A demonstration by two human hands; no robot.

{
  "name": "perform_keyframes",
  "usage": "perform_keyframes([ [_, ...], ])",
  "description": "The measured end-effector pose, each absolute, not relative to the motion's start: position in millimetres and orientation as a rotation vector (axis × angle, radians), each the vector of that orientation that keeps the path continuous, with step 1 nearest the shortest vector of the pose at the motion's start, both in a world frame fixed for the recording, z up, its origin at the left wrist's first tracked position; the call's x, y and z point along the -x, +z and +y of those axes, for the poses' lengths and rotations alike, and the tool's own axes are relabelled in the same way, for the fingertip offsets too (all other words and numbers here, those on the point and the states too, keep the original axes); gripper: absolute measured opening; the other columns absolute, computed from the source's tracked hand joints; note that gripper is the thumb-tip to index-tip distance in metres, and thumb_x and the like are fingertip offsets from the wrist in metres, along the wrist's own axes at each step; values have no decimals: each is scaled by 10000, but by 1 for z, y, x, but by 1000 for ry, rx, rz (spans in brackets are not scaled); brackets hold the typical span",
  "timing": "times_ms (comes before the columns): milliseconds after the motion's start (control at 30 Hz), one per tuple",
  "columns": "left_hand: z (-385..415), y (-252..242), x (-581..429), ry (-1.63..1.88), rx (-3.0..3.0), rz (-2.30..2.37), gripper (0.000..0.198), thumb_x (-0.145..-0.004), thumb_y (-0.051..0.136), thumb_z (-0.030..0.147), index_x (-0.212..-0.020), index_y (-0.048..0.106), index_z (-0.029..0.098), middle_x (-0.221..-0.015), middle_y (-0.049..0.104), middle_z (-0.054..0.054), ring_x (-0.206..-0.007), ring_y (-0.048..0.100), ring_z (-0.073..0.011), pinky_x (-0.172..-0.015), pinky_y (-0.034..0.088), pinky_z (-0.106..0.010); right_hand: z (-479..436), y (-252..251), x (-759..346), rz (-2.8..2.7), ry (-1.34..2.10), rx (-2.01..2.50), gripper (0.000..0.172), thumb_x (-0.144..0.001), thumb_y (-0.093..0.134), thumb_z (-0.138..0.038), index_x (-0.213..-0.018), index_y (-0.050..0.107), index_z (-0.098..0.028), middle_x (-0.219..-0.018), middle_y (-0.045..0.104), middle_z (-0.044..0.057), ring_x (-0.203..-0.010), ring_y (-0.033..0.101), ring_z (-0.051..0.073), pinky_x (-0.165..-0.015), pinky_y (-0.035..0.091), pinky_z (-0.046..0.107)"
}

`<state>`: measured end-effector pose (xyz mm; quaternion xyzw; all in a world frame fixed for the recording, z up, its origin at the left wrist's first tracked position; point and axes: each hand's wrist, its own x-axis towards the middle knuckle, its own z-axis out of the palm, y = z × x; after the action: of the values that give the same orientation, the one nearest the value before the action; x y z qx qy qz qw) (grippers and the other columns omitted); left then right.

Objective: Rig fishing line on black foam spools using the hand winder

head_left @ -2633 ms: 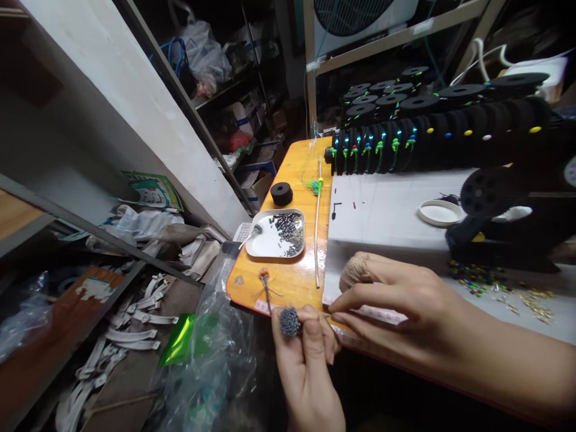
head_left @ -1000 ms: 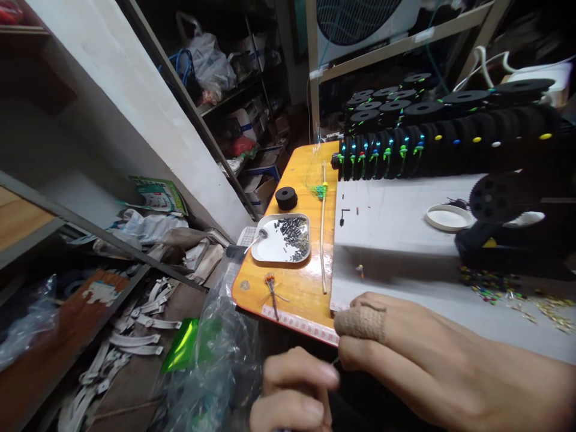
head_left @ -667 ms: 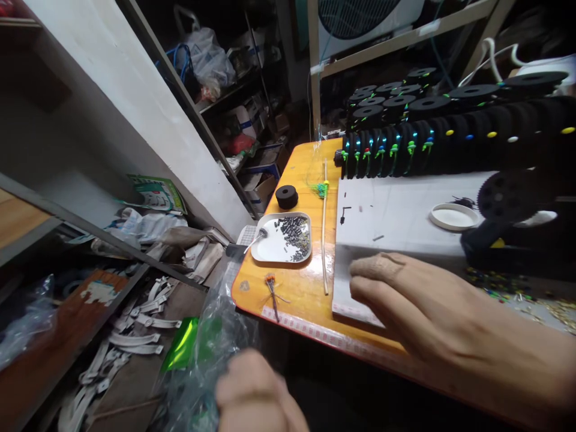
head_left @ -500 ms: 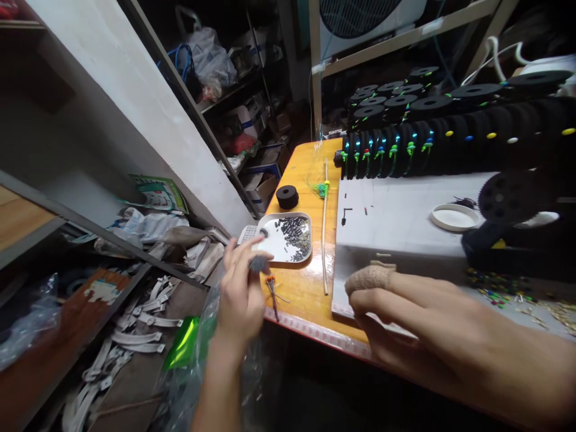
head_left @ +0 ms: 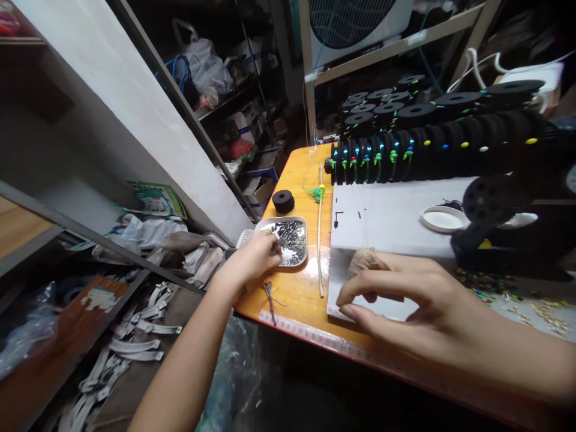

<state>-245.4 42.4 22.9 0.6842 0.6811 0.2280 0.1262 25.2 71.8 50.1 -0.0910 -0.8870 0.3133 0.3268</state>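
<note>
My left hand (head_left: 261,252) reaches into the left part of a white tray (head_left: 305,255), its fingers bunched together. Whatever they grip is hidden. Small black cylindrical pieces (head_left: 288,229) lie in the tray beside the fingertips, with finer greyish bits nearer the front. My right hand (head_left: 396,294) hovers over the front left corner of a white board (head_left: 382,210). Its thumb and index finger meet in a pinch, and anything between them is too small to make out. A tan wrap (head_left: 363,261) covers another finger of that hand.
Behind the tray stands a black foam spool (head_left: 283,201). A thin pale rod (head_left: 320,240) and an orange-tipped bundle (head_left: 269,294) lie on the yellow table (head_left: 299,171). A row of black spools (head_left: 378,159) crosses the back. At right sits a round white dish (head_left: 444,219).
My left hand has moved forward and right into the tray, its spread fingers closing together. A dark thing seen at its fingers is now out of sight there. My right hand's pinch shows more clearly.
</note>
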Motion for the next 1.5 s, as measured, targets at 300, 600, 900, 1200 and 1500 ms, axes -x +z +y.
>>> perform_keyframes([
  [300, -19, 22, 151, 1633, -1233, 1753, 215, -853, 627, 335, -995, 650, 175, -791, 654, -23, -636, 542, -102, -570, 408, -209, 64, 57, -28, -2292, 817, 240, 150, -806, 554, -67, -740, 619, -184, -668, 557, -1, -591, 514, 100, -520, 408, 196],
  [600, -51, -6, 92, 1894, -335, 1033, 127, -737, 799, 276, -772, 710, 192, -737, 671, 5, -517, 456, -10, -519, 385, -113, 57, 56, -32, -2386, 823, 183, 157, -827, 554, -100, -700, 506, -179, -660, 496, -15, -569, 456, 85, -497, 352, 198],
  [900, -58, -9, 83, 1865, -303, 1042, 125, -731, 803, 258, -827, 751, 199, -725, 642, 2, -559, 507, -23, -550, 419, -120, 56, 55, -35, -2507, 807, 216, 122, -766, 535, -78, -703, 570, -176, -683, 495, 1, -628, 441, 122, -539, 329, 250],
  [1200, -54, -7, 82, 1866, -307, 1042, 104, -770, 771, 248, -807, 700, 182, -750, 619, 9, -566, 492, -22, -517, 377, -123, 56, 57, -34, -2556, 814, 227, 128, -772, 533, -82, -686, 547, -175, -687, 496, 0, -637, 445, 119, -549, 335, 249],
  [1500, -59, -4, 112, 1995, -678, 1521, 114, -761, 769, 263, -816, 680, 218, -812, 661, 9, -737, 612, -90, -665, 482, -167, 59, 61, -34, -2485, 989, 171, 149, -836, 520, -81, -725, 523, -181, -707, 521, -20, -640, 485, 81, -559, 380, 189],
])
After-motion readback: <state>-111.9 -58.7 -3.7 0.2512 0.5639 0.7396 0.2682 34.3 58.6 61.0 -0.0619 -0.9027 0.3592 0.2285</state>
